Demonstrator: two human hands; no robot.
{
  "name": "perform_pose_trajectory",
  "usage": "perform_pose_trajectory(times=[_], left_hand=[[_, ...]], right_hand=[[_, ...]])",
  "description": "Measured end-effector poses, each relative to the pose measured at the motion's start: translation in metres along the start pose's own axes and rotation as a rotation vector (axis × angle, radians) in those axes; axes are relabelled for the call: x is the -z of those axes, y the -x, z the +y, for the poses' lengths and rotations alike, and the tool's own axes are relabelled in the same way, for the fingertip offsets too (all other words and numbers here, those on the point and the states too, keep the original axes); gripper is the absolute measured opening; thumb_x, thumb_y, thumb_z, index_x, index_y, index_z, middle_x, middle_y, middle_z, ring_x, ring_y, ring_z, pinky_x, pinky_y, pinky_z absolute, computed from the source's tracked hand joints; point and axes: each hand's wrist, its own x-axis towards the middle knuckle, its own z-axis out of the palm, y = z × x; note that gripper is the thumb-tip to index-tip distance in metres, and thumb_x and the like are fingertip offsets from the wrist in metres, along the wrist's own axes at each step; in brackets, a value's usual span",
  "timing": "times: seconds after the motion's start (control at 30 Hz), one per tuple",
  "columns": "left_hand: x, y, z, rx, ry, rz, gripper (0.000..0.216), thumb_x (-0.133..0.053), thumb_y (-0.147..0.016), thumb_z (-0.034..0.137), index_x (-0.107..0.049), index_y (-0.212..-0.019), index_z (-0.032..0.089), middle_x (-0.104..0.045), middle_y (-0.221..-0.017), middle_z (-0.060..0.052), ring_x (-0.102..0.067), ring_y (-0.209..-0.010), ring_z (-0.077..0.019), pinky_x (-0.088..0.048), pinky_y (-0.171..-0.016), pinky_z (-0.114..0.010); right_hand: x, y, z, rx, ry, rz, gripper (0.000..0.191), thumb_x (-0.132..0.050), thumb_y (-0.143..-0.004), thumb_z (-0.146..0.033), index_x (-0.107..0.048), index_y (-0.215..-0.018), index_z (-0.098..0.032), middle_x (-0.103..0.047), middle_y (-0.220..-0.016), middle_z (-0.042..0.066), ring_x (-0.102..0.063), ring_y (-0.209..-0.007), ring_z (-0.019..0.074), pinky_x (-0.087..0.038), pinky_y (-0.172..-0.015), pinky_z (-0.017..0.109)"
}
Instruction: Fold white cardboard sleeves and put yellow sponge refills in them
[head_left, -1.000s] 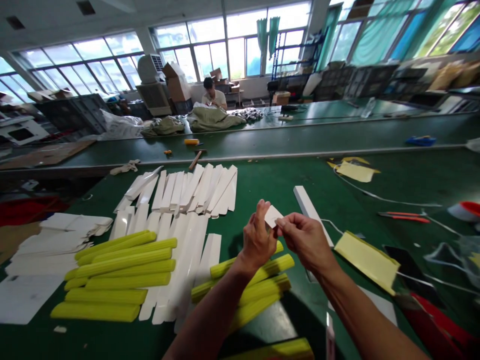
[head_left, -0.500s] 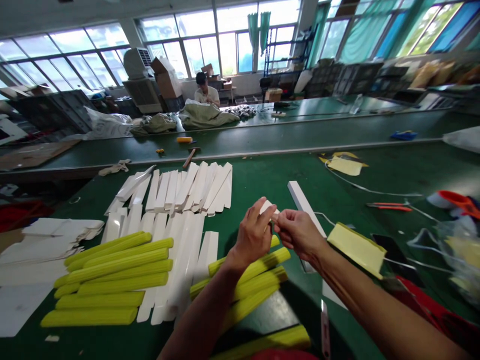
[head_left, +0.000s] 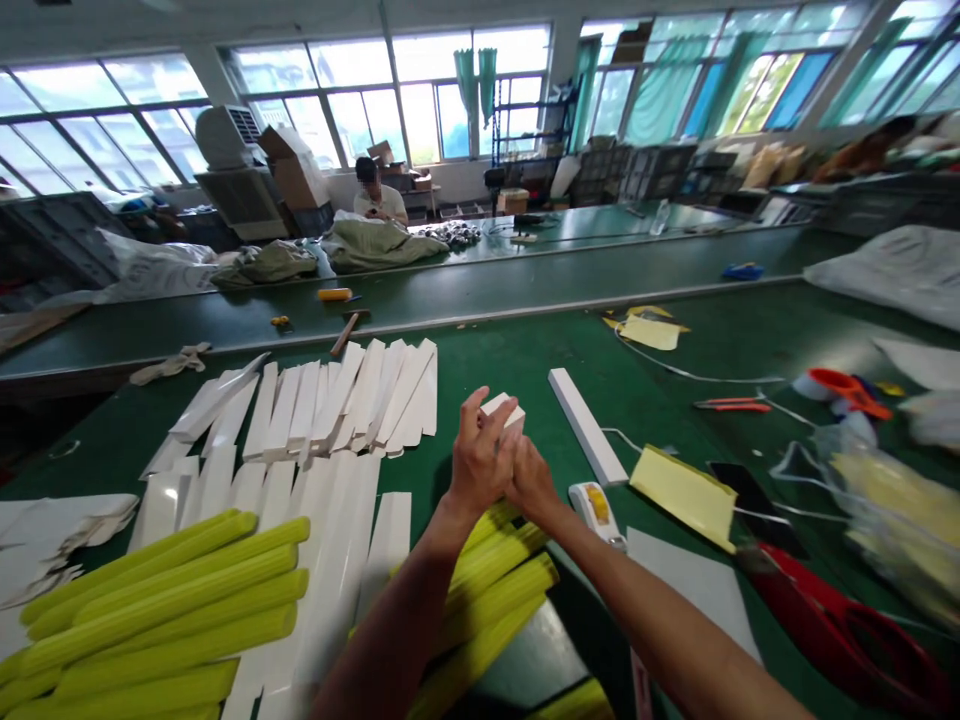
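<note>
A: Spanning nearly the whole view: green tabletop (head_left: 675, 340). Toward its far-left part, fanned rows of white strips (head_left: 330, 400); at near-left corner, pile of yellow-green ribbed rolls (head_left: 165, 600).

B: More rolls (head_left: 487, 580) near the near edge, under the forearms. Lone white bar (head_left: 585, 425) lying approx mid-table, right of the hands.

A: Yellow pad (head_left: 682, 492) just right of that bar, toward the right side. Red-handled tool (head_left: 832, 620) at near-right corner. Small white-and-yellow gadget (head_left: 596, 508) btwn bar & pad, close to right forearm.

B: Beyond the far edge, a second bench w/ a seated person (head_left: 379, 195) at work.

A: Left hand (head_left: 480, 460) raised over mid-table, fingers curled, thumb & fingertips pinching small white piece (head_left: 504, 408). Right hand (head_left: 534, 478) pressed against the left, mostly hidden behind it; grip on the piece can't be made out.

B: White piece held in air above the rolls, not touching the tabletop.
</note>
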Motion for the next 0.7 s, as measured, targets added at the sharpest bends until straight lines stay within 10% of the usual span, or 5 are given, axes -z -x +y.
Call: perform_pose_trajectory(times=[0.17, 0.37, 0.7], left_hand=[[-0.025, -0.008, -0.023, 0.205, 0.017, -0.027, 0.086, -0.066, -0.088, 0.04, -0.018, -0.156, 0.019, -0.023, -0.156, -0.022, -0.036, -0.143, -0.0331, -0.045, -0.109, -0.051], [-0.044, 0.056, -0.048, 0.646, 0.073, -0.193, 0.057, -0.055, -0.092, 0.03, -0.041, -0.145, 0.014, -0.047, -0.136, -0.019, -0.069, -0.088, -0.0176, -0.06, -0.084, -0.039], [-0.07, 0.104, -0.068, 0.735, 0.083, -0.295, 0.043, -0.057, -0.087, 0.028, -0.059, -0.125, 0.008, -0.061, -0.117, -0.018, -0.067, -0.067, -0.0158, -0.06, -0.076, -0.039]], right_hand=[[0.029, -0.069, 0.038, -0.176, 0.229, -0.087, 0.045, -0.058, -0.088, -0.036, -0.049, -0.12, -0.007, -0.064, -0.106, 0.019, -0.063, -0.101, 0.033, -0.051, -0.084, 0.04], [0.05, -0.148, 0.095, -0.413, 0.402, -0.216, 0.041, -0.062, -0.095, -0.041, -0.057, -0.125, -0.014, -0.064, -0.118, 0.011, -0.065, -0.101, 0.0239, -0.053, -0.089, 0.045], [0.043, -0.117, 0.149, -0.7, 0.562, -0.091, 0.058, -0.06, -0.093, -0.054, -0.053, -0.134, -0.014, -0.049, -0.142, 0.017, -0.047, -0.131, 0.0348, -0.039, -0.106, 0.058]])
